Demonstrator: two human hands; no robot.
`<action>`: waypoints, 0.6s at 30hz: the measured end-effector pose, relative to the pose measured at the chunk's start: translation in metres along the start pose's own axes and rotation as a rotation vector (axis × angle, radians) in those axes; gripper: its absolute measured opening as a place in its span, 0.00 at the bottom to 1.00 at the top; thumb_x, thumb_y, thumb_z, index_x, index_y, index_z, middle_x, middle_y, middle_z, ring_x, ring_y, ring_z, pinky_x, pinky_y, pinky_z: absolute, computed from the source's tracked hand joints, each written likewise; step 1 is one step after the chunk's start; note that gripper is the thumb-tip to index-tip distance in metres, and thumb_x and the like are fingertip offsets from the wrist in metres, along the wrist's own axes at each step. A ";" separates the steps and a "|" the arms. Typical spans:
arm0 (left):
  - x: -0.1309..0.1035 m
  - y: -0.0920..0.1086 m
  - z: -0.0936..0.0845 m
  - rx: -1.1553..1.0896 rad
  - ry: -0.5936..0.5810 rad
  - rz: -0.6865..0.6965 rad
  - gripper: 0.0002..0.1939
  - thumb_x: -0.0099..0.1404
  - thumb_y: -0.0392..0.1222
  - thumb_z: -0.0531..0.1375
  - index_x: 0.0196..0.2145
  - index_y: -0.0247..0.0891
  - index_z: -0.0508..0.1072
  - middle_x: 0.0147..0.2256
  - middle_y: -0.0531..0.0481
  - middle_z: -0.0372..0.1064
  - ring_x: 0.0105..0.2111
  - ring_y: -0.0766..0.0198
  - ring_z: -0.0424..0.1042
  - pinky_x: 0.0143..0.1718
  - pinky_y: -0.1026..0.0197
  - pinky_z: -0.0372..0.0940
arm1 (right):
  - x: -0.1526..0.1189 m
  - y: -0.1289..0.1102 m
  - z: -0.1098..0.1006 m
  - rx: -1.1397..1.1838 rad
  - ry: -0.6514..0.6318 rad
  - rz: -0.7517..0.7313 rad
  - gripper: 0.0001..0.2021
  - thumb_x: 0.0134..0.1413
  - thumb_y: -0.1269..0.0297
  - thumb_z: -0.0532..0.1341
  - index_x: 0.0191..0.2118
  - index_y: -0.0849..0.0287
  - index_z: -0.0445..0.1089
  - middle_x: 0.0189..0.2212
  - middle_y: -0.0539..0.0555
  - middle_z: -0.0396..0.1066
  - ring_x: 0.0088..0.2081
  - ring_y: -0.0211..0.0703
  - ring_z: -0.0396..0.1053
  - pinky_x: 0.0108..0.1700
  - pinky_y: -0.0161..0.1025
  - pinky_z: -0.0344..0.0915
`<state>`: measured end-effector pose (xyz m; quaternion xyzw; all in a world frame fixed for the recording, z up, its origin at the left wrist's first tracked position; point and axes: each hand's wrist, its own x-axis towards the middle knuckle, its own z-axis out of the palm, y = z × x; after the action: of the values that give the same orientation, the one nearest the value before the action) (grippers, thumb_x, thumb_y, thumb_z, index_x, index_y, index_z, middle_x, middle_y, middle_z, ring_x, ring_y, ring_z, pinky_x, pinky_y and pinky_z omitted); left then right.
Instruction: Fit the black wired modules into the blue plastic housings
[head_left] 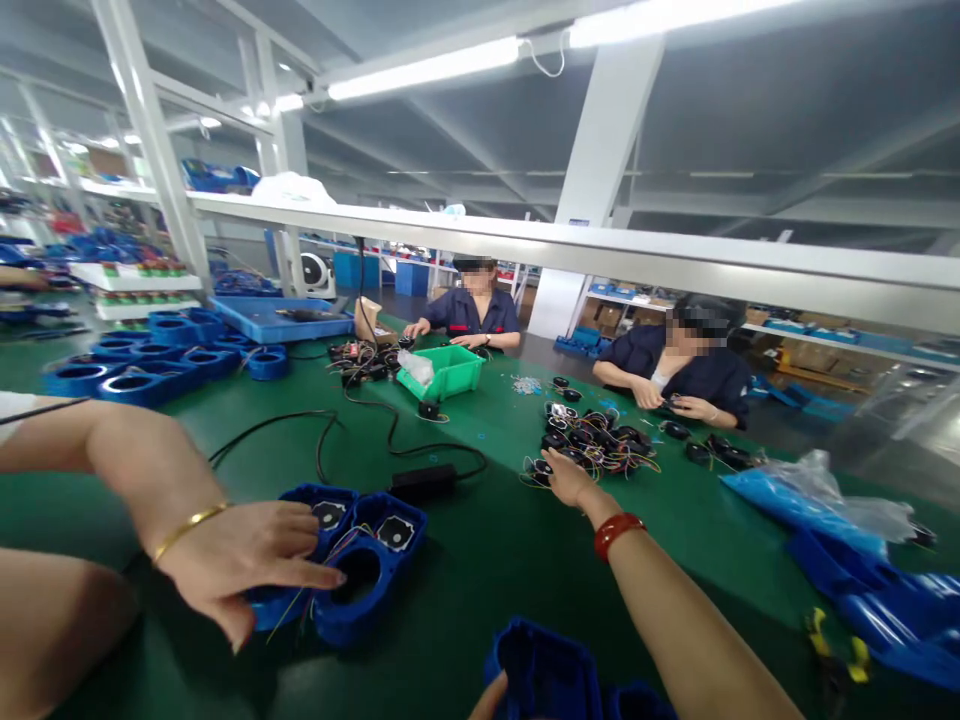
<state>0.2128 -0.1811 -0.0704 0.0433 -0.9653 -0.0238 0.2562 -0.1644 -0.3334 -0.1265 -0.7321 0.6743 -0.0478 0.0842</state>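
My left hand (240,560), with a gold bracelet on the wrist, lies flat with fingers spread on a cluster of blue plastic housings (375,550) that have black fans and thin wires in them. My right hand (568,480), a red bracelet at its wrist, is stretched far forward. Its fingers are apart and touch the near edge of a pile of small black parts with coloured wires (592,440). Another blue housing (547,670) sits at the bottom edge, with a fingertip on it; whose it is I cannot tell.
On the green table lie a black power adapter (424,482) with its cable, a green bin (450,372), blue rings (142,365) and a blue tray (270,318) at left. A plastic bag (810,500) and yellow-handled pliers (832,650) lie at right. Two co-workers (472,310) (682,370) sit opposite.
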 end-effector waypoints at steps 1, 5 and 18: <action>-0.019 -0.018 -0.029 0.007 -0.056 -0.009 0.26 0.66 0.62 0.49 0.47 0.43 0.74 0.28 0.53 0.73 0.29 0.64 0.74 0.34 0.63 0.69 | 0.003 0.001 0.003 0.001 -0.003 0.005 0.20 0.60 0.61 0.60 0.57 0.57 0.62 0.59 0.59 0.57 0.57 0.54 0.58 0.57 0.60 0.57; -0.066 -0.045 -0.071 -0.079 -0.309 -0.153 0.30 0.64 0.68 0.45 0.48 0.47 0.75 0.27 0.54 0.70 0.28 0.62 0.73 0.35 0.55 0.68 | -0.008 0.006 0.007 0.011 -0.007 -0.015 0.16 0.59 0.62 0.61 0.52 0.60 0.65 0.51 0.58 0.66 0.51 0.50 0.65 0.54 0.55 0.62; 0.106 0.017 0.086 -0.401 0.446 -0.849 0.22 0.61 0.50 0.60 0.49 0.36 0.64 0.47 0.40 0.62 0.50 0.50 0.61 0.54 0.45 0.57 | -0.158 -0.065 -0.064 0.180 0.198 -0.287 0.20 0.51 0.68 0.61 0.52 0.58 0.65 0.50 0.55 0.67 0.52 0.45 0.62 0.57 0.43 0.57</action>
<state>0.0774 -0.1725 -0.0919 0.3852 -0.7612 -0.3004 0.4265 -0.1260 -0.1752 -0.0444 -0.8019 0.5610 -0.1915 0.0749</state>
